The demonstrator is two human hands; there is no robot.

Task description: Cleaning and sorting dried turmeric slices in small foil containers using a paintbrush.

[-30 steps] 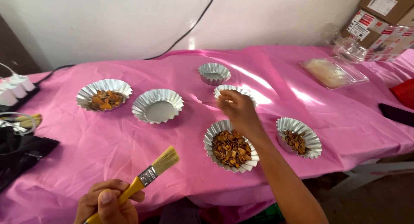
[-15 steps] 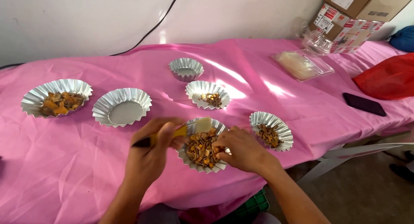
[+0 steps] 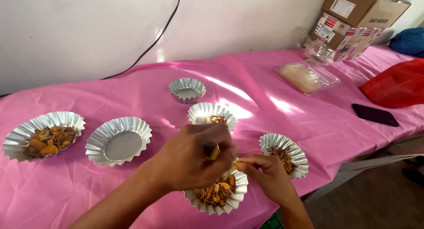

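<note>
Six fluted foil cups on a pink tablecloth (image 3: 274, 123). Nearest cup (image 3: 218, 193): heaped with orange-brown chopped pieces, partly under both hands. Cup to its right (image 3: 283, 153): same filling, thinner layer. Cup behind (image 3: 211, 115): a little filling at its near side. Small rear cup (image 3: 187, 89): bare metal. Wide cup at left centre (image 3: 118, 140): bare metal. Far-left cup (image 3: 43, 134): orange-brown chunks.

Left hand (image 3: 192, 156): over the nearest cup, fingers curled tight round a yellow brush handle (image 3: 214, 153); bristles hidden. Right hand (image 3: 267, 174): just beside it at the cup's right rim, fingertips pinched together toward the left hand; whether they grip anything cannot be told.

Also on the cloth: clear plastic lidded tray (image 3: 307, 76) with pale contents, dark phone (image 3: 375, 114), red bag (image 3: 396, 85), cardboard boxes (image 3: 360, 21) at the far right corner. White wall (image 3: 79, 30) behind, black cable (image 3: 152, 46) running down it
</note>
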